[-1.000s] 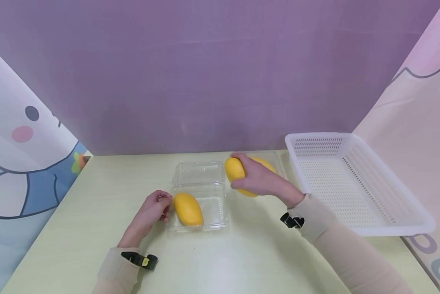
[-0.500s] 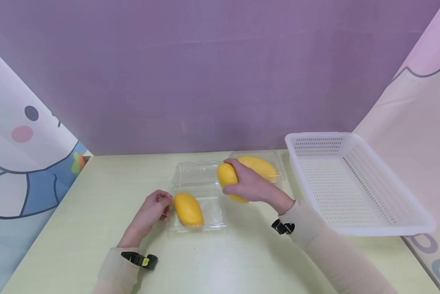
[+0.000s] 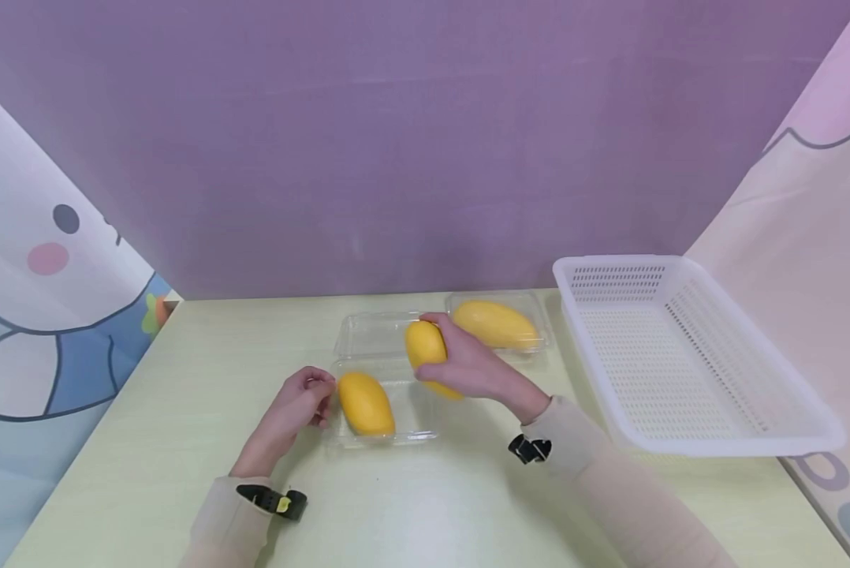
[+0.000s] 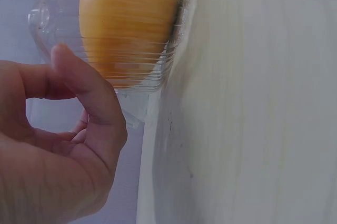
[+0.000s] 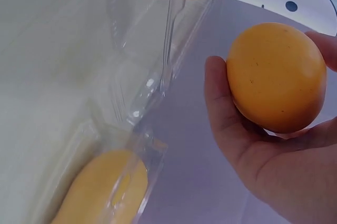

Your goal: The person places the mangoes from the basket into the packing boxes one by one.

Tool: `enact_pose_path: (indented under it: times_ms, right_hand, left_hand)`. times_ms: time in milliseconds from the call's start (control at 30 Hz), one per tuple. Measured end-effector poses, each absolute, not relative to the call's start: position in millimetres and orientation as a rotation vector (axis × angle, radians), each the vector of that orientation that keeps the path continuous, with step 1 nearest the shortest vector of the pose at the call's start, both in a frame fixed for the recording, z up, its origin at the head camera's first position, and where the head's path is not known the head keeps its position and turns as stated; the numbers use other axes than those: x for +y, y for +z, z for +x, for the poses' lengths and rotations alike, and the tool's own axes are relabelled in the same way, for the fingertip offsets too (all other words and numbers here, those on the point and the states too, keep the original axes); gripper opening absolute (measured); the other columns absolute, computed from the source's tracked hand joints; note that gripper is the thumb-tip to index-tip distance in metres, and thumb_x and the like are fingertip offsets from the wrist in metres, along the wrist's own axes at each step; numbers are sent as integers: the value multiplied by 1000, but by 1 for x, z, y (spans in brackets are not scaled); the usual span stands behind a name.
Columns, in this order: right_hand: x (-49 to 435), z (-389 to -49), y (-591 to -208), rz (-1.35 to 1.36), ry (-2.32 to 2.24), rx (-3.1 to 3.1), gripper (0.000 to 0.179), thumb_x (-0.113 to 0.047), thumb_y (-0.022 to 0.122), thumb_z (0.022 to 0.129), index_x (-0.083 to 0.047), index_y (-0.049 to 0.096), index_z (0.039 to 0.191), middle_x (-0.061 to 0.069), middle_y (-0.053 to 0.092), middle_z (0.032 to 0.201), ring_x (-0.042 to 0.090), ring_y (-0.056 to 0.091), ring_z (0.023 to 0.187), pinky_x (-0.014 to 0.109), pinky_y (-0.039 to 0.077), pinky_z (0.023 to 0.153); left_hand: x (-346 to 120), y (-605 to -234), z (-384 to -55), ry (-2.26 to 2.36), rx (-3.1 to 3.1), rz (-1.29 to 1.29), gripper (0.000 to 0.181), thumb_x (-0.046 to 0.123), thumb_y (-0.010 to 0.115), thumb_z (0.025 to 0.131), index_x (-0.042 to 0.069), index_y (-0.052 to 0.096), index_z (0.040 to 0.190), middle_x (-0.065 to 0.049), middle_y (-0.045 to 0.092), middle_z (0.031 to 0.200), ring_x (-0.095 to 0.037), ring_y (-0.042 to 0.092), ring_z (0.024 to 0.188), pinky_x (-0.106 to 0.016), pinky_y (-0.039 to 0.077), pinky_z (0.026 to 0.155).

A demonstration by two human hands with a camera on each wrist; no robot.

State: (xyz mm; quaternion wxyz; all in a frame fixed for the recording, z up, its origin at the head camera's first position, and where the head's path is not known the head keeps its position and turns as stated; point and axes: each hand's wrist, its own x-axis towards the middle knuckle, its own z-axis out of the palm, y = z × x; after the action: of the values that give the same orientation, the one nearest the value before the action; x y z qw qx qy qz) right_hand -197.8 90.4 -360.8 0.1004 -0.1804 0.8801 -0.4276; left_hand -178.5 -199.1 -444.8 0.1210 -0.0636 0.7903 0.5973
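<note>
In the head view my right hand (image 3: pixel 467 367) grips a yellow mango (image 3: pixel 426 347) above the right part of an open clear plastic clamshell container (image 3: pixel 414 410). The right wrist view shows this mango (image 5: pixel 277 77) end-on between thumb and fingers. A second mango (image 3: pixel 365 404) lies in the left side of the container, and its lid (image 3: pixel 371 335) is folded back. My left hand (image 3: pixel 297 402) is at the container's left edge. Up close in the left wrist view, the left hand (image 4: pixel 73 134) has curled fingers, with thumb and a finger pinching the container's rim.
Behind the right hand, another clear container (image 3: pixel 544 335) has a mango (image 3: pixel 496 323) inside. A white perforated basket (image 3: pixel 591 386) stands at the right of the pale table (image 3: pixel 397 513). A purple panel (image 3: pixel 411 158) rises along the back.
My right hand has moved left and slightly nearer with its mango, from beside the back container to over the open one. The left hand has stayed in place.
</note>
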Motion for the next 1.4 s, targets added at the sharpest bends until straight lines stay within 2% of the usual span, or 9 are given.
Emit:
enact_pose_path:
  times_ms: [400,1000,1200,1400]
  right_hand:
    - [73,-197,-376,-560,-1369,2541,76,-16,75,83,-13,37,149,11,60,114,24,60,94,38,52,79]
    - [56,-192,-396,-578,-1326,2563,79,-25,75,80,-15,38,149,5,59,116,20,60,91,38,52,79]
    - [51,-189,-405,-576,-1223,2603,77,-29,73,83,-14,37,150,4,56,123,19,58,92,37,51,79]
    - [49,-186,-410,-599,-1130,2634,76,-30,72,86,-14,36,151,3,55,123,18,58,93,35,52,79]
  left_hand:
    - [-198,-442,-177,1754,2308,-166,26,13,50,103,-4,47,123,-11,52,84,-21,51,67,-29,51,57]
    - [-199,-444,-178,1755,2316,-153,26,14,52,104,-3,47,123,-11,52,83,-21,51,67,-29,51,56]
    - [-199,-445,-178,1746,2321,-171,26,14,52,104,-3,48,123,-10,52,83,-21,51,67,-29,51,56]
    - [-198,-444,-178,1741,2326,-178,26,14,51,104,-3,48,123,-10,52,83,-20,51,67,-29,51,56]
